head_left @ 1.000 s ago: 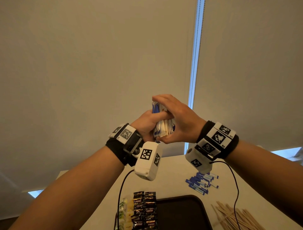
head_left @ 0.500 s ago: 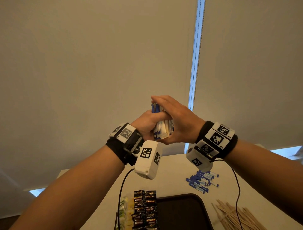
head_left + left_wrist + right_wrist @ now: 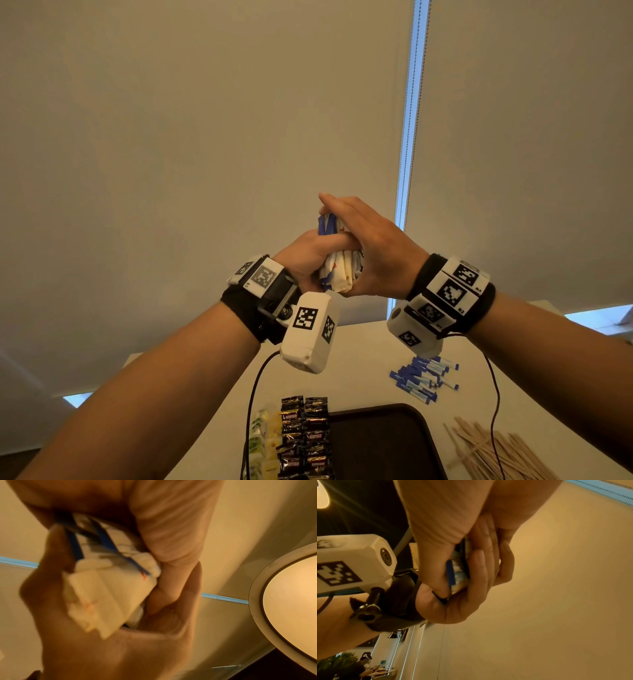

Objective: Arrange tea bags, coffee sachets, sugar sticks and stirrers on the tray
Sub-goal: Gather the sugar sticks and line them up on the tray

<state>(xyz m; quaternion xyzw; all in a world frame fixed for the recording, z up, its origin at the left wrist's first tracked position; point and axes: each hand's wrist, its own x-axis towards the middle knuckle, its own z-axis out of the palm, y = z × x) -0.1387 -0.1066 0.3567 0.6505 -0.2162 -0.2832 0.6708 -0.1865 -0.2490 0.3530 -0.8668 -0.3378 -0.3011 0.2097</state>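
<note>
Head view: both hands raised well above the worktop (image 3: 363,346), in front of a beige roller blind (image 3: 205,137). Left hand (image 3: 308,257) has its fingers curled round a bundle of white-and-blue sugar sticks (image 3: 337,270), held roughly upright; right hand (image 3: 373,253) wraps over the same bundle from the other side, fingers lying across its top end. The two hands touch each other around it. Below, a dark tray (image 3: 380,442) sits on the worktop, cut off by the lower edge. Along its left side, two columns of dark coffee sachets (image 3: 305,438); just left of those, a column of pale green and yellow tea bags (image 3: 263,442). Whether these rows lie on the tray or beside it, cannot tell. Beyond the tray's far right corner, a loose heap of blue sugar sticks (image 3: 424,377) on the worktop; to the tray's right, a scatter of wooden stirrers (image 3: 493,452). Left wrist view: blurred. The bundle (image 3: 106,585) is wedged between both palms, its white and blue paper ends showing, fingers (image 3: 171,545) closed tight against it. Right wrist view: only a thin strip of blue and white wrappers (image 3: 455,572) shows between the closed fingers (image 3: 479,574); the left wrist's white camera unit (image 3: 351,561) sits at the left edge.
</note>
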